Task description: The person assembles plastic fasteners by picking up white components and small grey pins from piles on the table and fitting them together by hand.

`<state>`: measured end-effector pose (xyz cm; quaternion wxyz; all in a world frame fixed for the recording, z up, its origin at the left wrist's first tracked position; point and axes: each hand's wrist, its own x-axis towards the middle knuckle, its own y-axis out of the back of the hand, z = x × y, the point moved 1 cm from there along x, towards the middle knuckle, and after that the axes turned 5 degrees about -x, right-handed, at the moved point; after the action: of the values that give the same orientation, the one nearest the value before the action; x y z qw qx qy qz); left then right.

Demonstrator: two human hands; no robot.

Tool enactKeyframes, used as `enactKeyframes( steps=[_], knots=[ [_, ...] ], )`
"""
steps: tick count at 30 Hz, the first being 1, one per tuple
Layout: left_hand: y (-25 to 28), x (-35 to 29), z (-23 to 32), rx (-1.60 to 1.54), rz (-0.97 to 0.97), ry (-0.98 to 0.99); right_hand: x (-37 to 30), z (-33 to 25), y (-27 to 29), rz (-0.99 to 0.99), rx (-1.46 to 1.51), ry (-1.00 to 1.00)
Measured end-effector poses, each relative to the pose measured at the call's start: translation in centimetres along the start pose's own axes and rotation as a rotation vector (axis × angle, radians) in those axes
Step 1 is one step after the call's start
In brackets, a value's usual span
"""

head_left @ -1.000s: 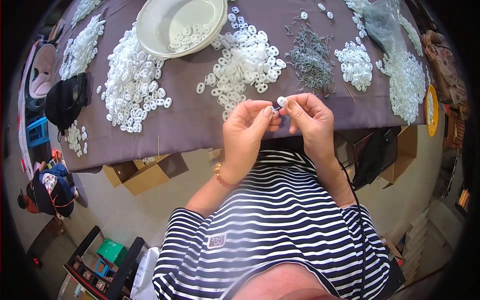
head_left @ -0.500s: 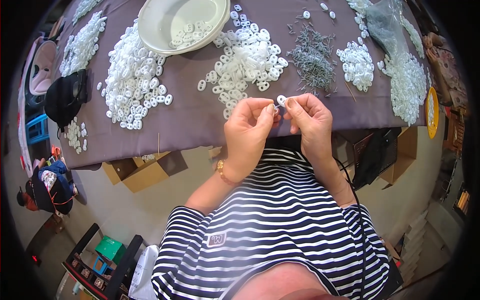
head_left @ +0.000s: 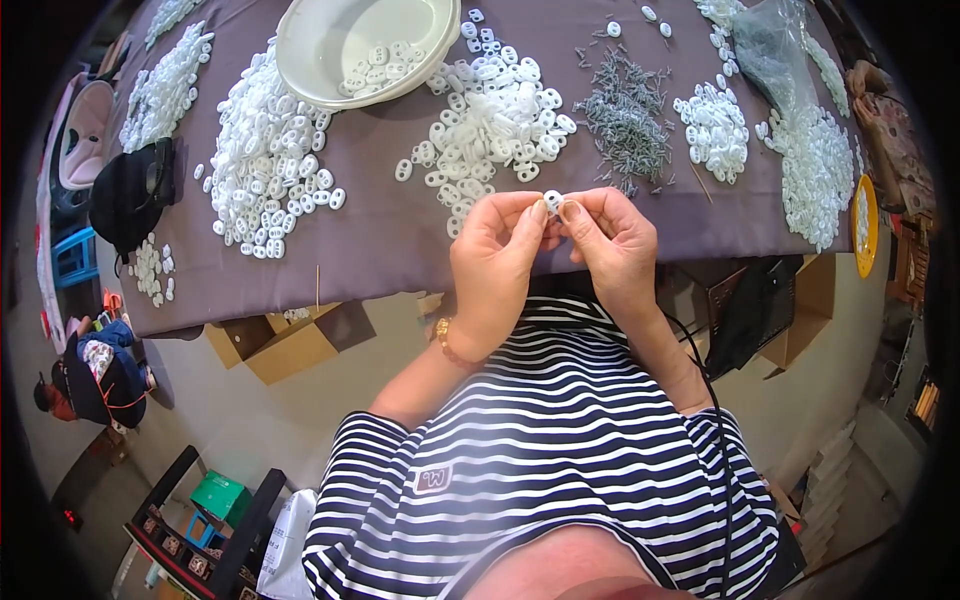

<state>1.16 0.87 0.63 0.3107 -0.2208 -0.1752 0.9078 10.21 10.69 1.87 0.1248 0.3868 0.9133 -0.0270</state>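
Over the table's near edge, my left hand [head_left: 498, 250] and my right hand [head_left: 618, 245] meet at the fingertips. Between them is a small white oval plastic piece with two dark holes [head_left: 553, 201], pinched by thumb and finger on either side. Whatever else the left fingertips hold is hidden behind the thumb. Just beyond my hands lies a heap of similar two-holed white pieces [head_left: 495, 120]. Farther right is a pile of small grey screw-like pins [head_left: 627, 125].
A cream basin [head_left: 318, 50] with several white pieces stands at the back. More white pieces are heaped at left [head_left: 262, 160] and right [head_left: 712, 130], near a clear plastic bag [head_left: 770, 50]. A black cap [head_left: 135, 195] sits at the left edge, a yellow plate [head_left: 866, 225] at the right.
My right hand has moved slightly left, bringing the white oval piece against the left fingertips. The small gap between the hands has closed.
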Motion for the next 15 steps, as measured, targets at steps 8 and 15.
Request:
enactKeyframes(
  steps=[8, 15],
  knots=[
    [-0.1, 0.0, 0.4, -0.097, -0.054, 0.092, 1.3, 0.5, 1.6, -0.046, -0.416, 0.275],
    [0.0, 0.0, 0.1, -0.089, -0.078, 0.089, 1.4, -1.5, 1.9, -0.081, -0.721, 0.592]
  ],
)
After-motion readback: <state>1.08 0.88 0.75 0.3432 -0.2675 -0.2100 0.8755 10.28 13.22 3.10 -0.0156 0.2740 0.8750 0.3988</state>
